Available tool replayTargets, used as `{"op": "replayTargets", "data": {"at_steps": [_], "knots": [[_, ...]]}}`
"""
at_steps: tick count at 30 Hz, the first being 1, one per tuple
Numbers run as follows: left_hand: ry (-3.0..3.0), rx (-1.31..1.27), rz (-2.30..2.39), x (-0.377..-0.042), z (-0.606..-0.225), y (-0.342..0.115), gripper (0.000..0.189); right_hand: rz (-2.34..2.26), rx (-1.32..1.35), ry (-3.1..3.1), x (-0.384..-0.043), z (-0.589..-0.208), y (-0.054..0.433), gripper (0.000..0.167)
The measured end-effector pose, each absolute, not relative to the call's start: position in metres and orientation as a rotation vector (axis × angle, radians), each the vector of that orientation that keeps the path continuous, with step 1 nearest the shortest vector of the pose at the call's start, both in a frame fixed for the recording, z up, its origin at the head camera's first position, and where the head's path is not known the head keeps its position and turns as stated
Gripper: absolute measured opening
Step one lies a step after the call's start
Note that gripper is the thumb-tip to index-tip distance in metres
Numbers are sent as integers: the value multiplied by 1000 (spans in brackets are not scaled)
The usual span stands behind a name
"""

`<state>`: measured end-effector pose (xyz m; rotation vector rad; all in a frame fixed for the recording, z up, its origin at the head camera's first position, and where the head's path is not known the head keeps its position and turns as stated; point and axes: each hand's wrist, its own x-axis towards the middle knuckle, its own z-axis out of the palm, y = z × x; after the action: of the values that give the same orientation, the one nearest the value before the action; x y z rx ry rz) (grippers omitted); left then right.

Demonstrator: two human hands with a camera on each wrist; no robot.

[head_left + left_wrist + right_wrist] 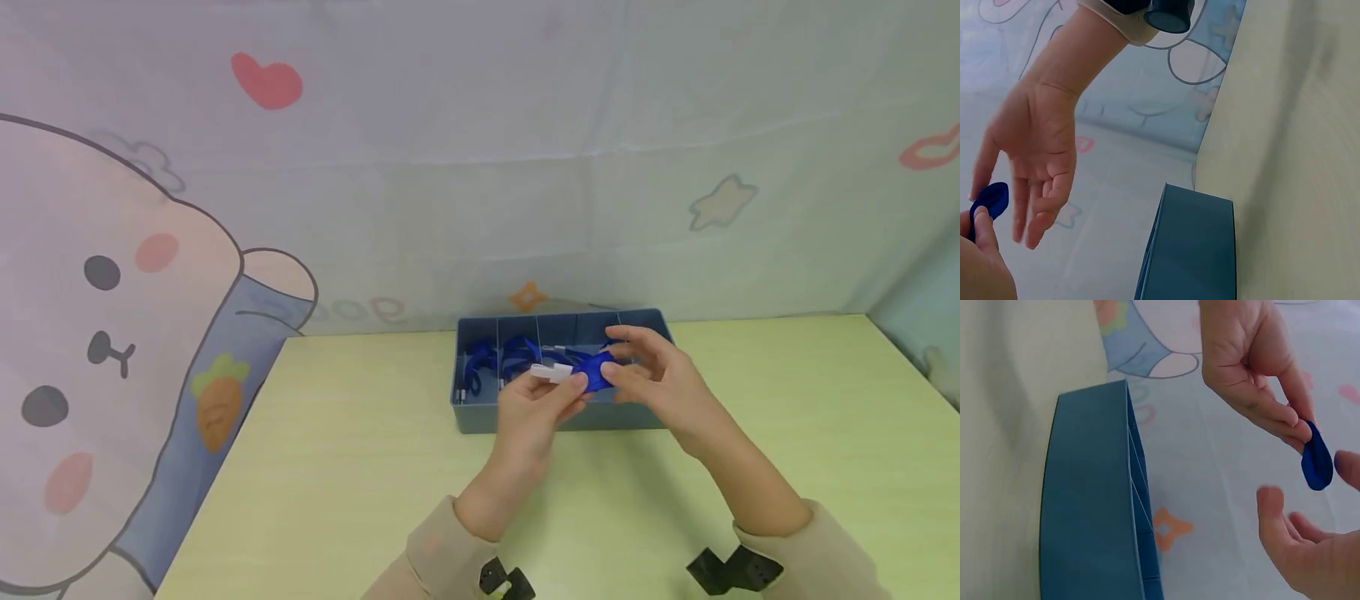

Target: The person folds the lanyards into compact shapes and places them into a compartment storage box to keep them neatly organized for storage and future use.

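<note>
My left hand [531,417] pinches a folded blue strap [596,372] between thumb and fingers, above the box. From the strap's left end sticks a flat white piece [551,372]. The right hand [666,385] is beside the strap, fingers loosely bent and spread; its thumb tip is at the strap's edge, with a small gap showing in the right wrist view. The blue loop [1317,459] hangs from the left fingertips there. Below both hands stands a blue-grey divided box [480,419], holding more coiled blue straps [480,363] with small pale ends.
The box stands near the back of a pale yellow-green table [360,467], close to a printed cloth backdrop [450,125]. A large cartoon animal is printed on the left of the cloth. Small black devices [735,571] sit at both sleeve cuffs.
</note>
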<state>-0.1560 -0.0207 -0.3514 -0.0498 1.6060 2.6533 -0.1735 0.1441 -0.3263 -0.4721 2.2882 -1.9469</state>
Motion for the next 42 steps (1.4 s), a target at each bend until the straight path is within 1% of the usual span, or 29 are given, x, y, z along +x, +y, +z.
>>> {"op": "replayTargets", "data": {"at_steps": [1, 2, 6, 10, 13, 17, 18, 23, 27, 31, 35, 36, 39, 42], "knots": [[1607, -42, 2644, -156, -351, -21, 16, -1981, -437, 2174, -175, -327, 146, 42], [1613, -35, 2635, -157, -351, -21, 17, -2019, -410, 2067, -177, -328, 147, 38], [1660, -45, 2600, -159, -354, -21, 19, -2098, -350, 1910, -182, -333, 152, 9], [1757, -96, 2562, -161, -360, -21, 20, -2107, -334, 1999, -183, -339, 152, 15], [1801, -123, 2545, -163, -365, -20, 20, -2107, -317, 2064, -184, -342, 151, 15], [1833, -132, 2503, -167, -367, -20, 21, -2072, -289, 2135, -186, -344, 152, 6], [1846, -124, 2486, -168, -367, -20, 21, -2051, -282, 2154, -187, -344, 153, 6], [1949, -37, 2335, -174, -368, -22, 19, -1927, -269, 2236, -192, -346, 160, 24], [2059, 66, 2201, -180, -367, -25, 18, -1867, -296, 2272, -195, -347, 166, 30], [2056, 117, 2145, -187, -366, -24, 20, -1863, -326, 2250, -200, -347, 174, 28], [2000, 106, 2146, -192, -364, -20, 21, -1872, -374, 2161, -206, -349, 186, 12], [1988, 97, 2148, -194, -363, -19, 21, -1877, -389, 2145, -208, -349, 190, 11], [1979, 86, 2149, -197, -362, -17, 21, -1904, -392, 2180, -214, -352, 202, 14], [1968, 82, 2152, -201, -360, -14, 20, -1883, -281, 2386, -219, -359, 214, 25]]}}
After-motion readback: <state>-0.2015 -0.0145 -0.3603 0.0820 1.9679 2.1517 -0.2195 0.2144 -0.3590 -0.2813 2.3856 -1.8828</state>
